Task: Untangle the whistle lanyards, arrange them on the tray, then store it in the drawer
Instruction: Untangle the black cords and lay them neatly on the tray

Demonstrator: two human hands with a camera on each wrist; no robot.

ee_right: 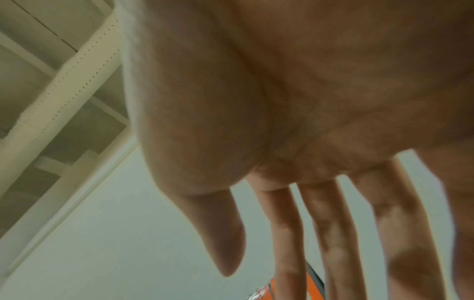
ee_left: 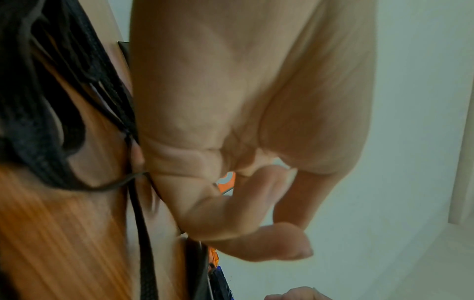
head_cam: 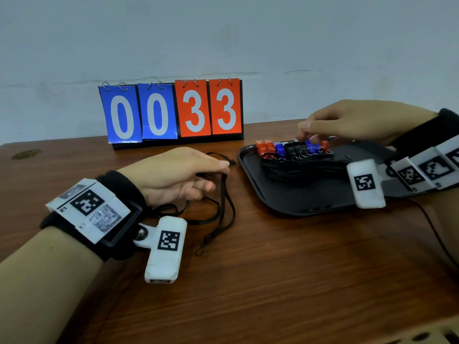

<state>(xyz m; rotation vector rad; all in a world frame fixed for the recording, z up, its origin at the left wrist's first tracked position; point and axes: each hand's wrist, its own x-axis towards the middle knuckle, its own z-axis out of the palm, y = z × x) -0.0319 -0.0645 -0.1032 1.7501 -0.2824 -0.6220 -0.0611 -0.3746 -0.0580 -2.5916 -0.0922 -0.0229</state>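
Tray's point(head_cam: 250, 167) right side — behind wristband point(head_cam: 422, 170)

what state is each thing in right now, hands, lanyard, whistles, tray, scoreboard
left hand: grips the loose lanyard
loose lanyard: on the table, off the tray
right hand: open over the whistles
whistles: lined up along the tray's far edge
tray: on the table
scoreboard: upright, reads 0033
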